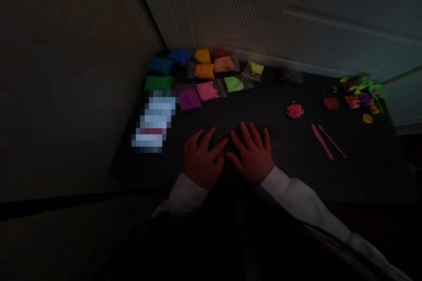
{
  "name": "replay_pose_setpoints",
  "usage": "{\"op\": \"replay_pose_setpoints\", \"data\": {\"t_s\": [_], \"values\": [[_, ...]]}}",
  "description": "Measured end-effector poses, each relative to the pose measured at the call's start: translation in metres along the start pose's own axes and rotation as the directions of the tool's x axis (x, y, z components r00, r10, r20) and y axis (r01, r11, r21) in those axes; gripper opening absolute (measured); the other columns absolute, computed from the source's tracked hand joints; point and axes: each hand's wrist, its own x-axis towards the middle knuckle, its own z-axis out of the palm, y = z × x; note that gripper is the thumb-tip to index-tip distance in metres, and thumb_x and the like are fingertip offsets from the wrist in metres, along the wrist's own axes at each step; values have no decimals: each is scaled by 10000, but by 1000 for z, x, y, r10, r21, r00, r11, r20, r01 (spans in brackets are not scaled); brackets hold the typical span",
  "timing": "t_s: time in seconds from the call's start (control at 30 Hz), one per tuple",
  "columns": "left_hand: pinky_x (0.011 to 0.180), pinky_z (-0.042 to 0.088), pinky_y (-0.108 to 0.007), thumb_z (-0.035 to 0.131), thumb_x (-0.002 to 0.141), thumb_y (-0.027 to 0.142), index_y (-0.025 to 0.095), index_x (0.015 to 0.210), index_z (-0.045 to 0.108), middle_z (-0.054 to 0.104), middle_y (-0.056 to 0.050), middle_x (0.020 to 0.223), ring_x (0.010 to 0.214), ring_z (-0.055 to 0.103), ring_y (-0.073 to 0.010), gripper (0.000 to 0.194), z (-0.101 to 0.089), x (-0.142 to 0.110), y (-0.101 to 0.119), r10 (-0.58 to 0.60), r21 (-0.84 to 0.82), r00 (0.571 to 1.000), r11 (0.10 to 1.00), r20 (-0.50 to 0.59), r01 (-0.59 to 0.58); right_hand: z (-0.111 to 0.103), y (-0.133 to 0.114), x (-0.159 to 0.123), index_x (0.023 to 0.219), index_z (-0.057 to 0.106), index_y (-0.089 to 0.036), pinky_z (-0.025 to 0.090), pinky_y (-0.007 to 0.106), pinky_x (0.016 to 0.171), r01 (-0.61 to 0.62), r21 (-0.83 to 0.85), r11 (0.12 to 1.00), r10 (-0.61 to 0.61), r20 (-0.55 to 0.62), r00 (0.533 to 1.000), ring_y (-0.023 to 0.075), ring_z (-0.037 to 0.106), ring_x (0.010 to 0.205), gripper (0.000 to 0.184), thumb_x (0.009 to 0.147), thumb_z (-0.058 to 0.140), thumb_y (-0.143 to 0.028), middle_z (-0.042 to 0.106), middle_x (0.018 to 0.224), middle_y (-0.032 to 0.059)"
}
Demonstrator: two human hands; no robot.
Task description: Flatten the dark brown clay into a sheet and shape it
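Observation:
Both of my hands rest on the dark table (214, 118) near its front edge, close together. The fingers of my left hand (202, 160) are spread, with nothing in them. Beside it, my right hand (252, 153) lies with its fingers apart, also holding nothing. To the right of my right hand is a pink clay flower (295, 110). A pink plastic knife (322, 141) and a thin pink modelling tool (332, 141) lie farther right. Beyond my hands are bags of purple clay (190, 99), pink clay (208, 91) and light green clay (234, 83).
A blurred, lit screen (154, 122) lies at left. Behind it are packs of green (158, 83), blue (180, 56) and orange clay (204, 71). At right sit a brown lump (330, 103) and several colourful clay pieces (364, 92). A pale panel with a heart (237, 9) stands behind.

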Motion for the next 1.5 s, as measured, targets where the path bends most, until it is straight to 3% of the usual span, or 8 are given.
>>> {"op": "replay_pose_setpoints", "data": {"t_s": [0.17, 1.5], "values": [[929, 318, -499, 520, 758, 265, 314, 1105, 574, 454, -47, 1278, 1173, 352, -296, 355, 0, 0, -1, -5, 1, 1000, 1000, 5, 5, 1, 1, -1, 1308, 362, -216, 57, 548, 1025, -20, -3, 1000, 19, -36, 999, 296, 149, 1314, 595, 813, 366, -547, 183, 1440, 136], [926, 315, -502, 517, 762, 258, 327, 1115, 563, 468, -45, 1260, 1165, 362, -292, 362, -1, 0, 0, -19, -20, 1000, 1000, 23, 19, 2, 6, -5, 1284, 400, -224, 104, 555, 1016, -88, -62, 994, 84, -67, 994, 309, 187, 1296, 545, 815, 407, -502, 217, 1431, 129]]}}
